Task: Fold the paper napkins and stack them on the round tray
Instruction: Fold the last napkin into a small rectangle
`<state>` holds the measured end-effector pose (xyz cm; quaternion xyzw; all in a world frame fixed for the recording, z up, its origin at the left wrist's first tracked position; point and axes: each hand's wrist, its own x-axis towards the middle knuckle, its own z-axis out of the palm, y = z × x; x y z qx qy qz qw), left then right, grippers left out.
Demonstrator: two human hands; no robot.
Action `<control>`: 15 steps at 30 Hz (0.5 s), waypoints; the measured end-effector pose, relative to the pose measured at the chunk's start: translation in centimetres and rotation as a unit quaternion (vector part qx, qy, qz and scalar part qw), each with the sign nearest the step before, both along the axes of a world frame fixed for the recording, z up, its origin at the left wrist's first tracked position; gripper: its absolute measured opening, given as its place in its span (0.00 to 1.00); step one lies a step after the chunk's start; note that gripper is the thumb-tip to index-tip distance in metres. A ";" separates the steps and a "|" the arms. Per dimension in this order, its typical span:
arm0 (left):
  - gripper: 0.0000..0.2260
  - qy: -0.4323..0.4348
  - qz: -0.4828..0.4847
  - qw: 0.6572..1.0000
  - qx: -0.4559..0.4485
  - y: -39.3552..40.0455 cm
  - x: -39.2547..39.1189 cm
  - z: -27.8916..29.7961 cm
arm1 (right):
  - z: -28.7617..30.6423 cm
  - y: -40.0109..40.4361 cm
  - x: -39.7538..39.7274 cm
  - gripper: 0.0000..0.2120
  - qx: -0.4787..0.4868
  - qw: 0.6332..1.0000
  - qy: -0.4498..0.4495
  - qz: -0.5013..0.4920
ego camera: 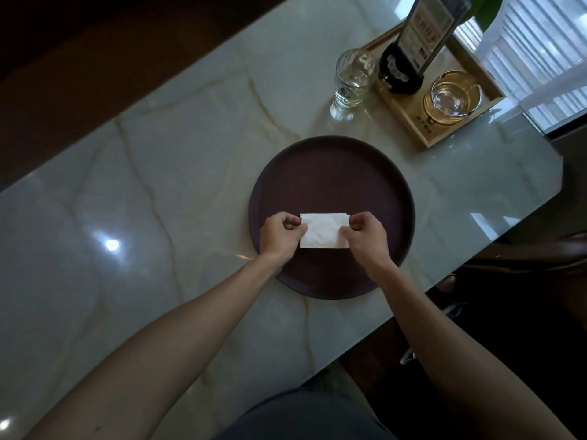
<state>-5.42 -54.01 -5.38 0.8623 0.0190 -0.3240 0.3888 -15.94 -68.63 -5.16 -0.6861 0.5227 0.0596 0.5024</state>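
While hands pinch napkin (pixel 323 230) ends, tray (pixel 330 173) roomy

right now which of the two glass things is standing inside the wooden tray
The low round amber glass sits inside the wooden tray; the tall clear glass stands outside it on the table.

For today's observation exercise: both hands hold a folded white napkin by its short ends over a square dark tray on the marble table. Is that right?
One detail is wrong: the tray is round, not square, as the head view shows. The rest stands: the left hand and right hand pinch the folded white napkin by its short ends over it, on the marble table.
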 end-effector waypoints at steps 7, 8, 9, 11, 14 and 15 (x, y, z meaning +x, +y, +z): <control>0.08 -0.009 0.007 1.000 0.005 -0.1 0.1 -0.5 | 0.6 -0.4 0.1 0.09 -0.026 0.999 0.018 0.012; 0.09 -0.015 0.009 1.000 0.008 0.0 0.1 -0.5 | 0.7 -0.5 0.1 0.10 -0.033 0.999 0.031 0.024; 0.10 -0.018 0.010 1.000 0.011 0.0 0.2 -0.6 | 0.9 -0.7 0.1 0.11 -0.040 0.998 0.044 0.034; 0.10 -0.022 0.008 1.000 0.018 0.2 0.3 -0.5 | 1.2 -0.9 0.1 0.11 -0.061 0.995 0.068 0.035; 0.13 -0.028 0.005 0.999 0.024 0.6 0.3 -0.3 | 1.4 -1.0 0.1 0.10 -0.078 0.990 0.105 0.052; 0.13 -0.026 0.000 0.999 0.027 0.5 0.1 -0.2 | 1.5 -0.9 0.1 0.10 -0.075 0.989 0.113 0.061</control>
